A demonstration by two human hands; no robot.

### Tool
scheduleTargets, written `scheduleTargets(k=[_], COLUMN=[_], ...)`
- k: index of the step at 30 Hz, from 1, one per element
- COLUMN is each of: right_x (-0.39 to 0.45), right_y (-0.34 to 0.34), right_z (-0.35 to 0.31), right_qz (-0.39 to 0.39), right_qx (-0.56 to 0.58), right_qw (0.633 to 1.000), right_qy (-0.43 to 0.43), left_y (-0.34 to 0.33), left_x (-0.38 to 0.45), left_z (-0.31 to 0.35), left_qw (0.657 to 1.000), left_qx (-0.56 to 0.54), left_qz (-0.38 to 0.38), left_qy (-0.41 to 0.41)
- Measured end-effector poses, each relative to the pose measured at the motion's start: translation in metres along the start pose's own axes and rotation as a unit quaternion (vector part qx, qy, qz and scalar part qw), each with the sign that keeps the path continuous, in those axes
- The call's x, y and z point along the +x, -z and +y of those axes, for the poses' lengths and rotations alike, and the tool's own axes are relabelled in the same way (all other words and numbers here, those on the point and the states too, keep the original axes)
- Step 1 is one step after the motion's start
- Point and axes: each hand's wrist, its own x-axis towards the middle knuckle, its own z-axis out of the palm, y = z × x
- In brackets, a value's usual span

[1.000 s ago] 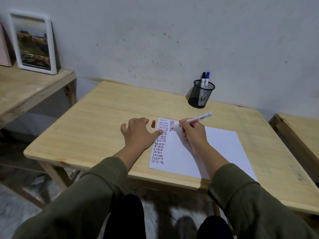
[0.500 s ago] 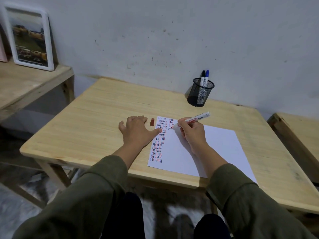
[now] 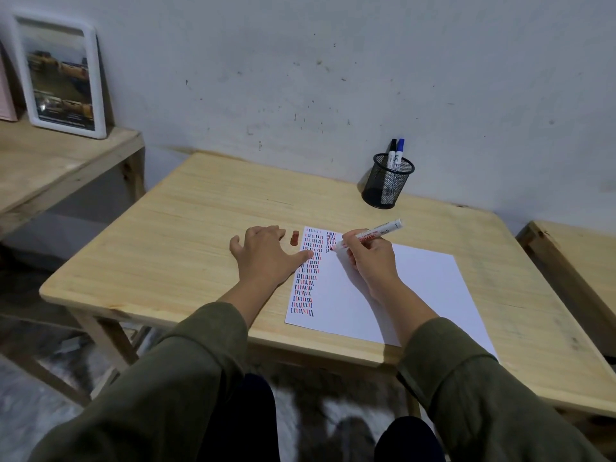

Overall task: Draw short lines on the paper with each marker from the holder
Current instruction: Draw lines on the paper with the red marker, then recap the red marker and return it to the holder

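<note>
Table: I am sitting at a pale wooden table [image 3: 200, 228] that is standing against a scuffed, greyish wall [image 3: 333, 61].
Room: a second wooden surface [image 3: 50, 168] is standing to my left with a white-framed picture [image 3: 61, 73] leaning on the wall; another wooden edge [image 3: 573, 261] is showing to my right.
Paper: the white paper [image 3: 400, 288] is lying flat in front of me, its left strip carrying columns of short red, blue and black strokes.
Right hand: my right hand [image 3: 370, 261] is curling its fingers round a red marker [image 3: 370, 235], the tip touching the paper by the second column, the barrel tilting up and to the right.
Left hand: my left hand [image 3: 266, 255] is lying flat with fingers spread, thumb resting on the paper's left edge, holding nothing.
Cap: the red cap [image 3: 294, 238] is lying on the table between my left fingers and the paper.
Holder: the black mesh holder [image 3: 388, 185] is standing near the wall, well apart from the paper, holding a black marker [image 3: 392, 151] and a blue marker [image 3: 399, 151] upright.
In the way: my right hand is covering part of the sheet beneath it.
</note>
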Motion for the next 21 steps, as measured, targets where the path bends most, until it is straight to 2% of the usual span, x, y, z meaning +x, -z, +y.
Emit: scheduleTargets(k=[7, 11, 15, 19, 21], right_x=[0.000, -0.002, -0.005, -0.009, -0.008], right_y=[0.001, 0.003, 0.006, 0.012, 0.017], right_z=[0.001, 0.000, -0.005, -0.017, -0.028], right_qz=[0.003, 0.001, -0.010, -0.013, -0.015], right_qx=[-0.014, 0.046, 0.125, 0.169, 0.177], right_qw=[1.000, 0.999, 0.992, 0.985, 0.984], right_qy=[0.010, 0.004, -0.008, -0.028, -0.015], left_y=[0.002, 0.003, 0.005, 0.003, 0.005], left_x=[-0.002, -0.004, -0.003, 0.003, 0.006], left_z=[0.000, 0.001, 0.005, 0.008, 0.018], left_qw=[1.000, 0.997, 0.997, 0.996, 0.989], left_qx=[-0.011, -0.070, -0.057, -0.074, -0.134], left_qz=[0.001, 0.020, 0.015, 0.034, 0.057], left_qy=[0.000, -0.028, -0.053, -0.023, 0.012])
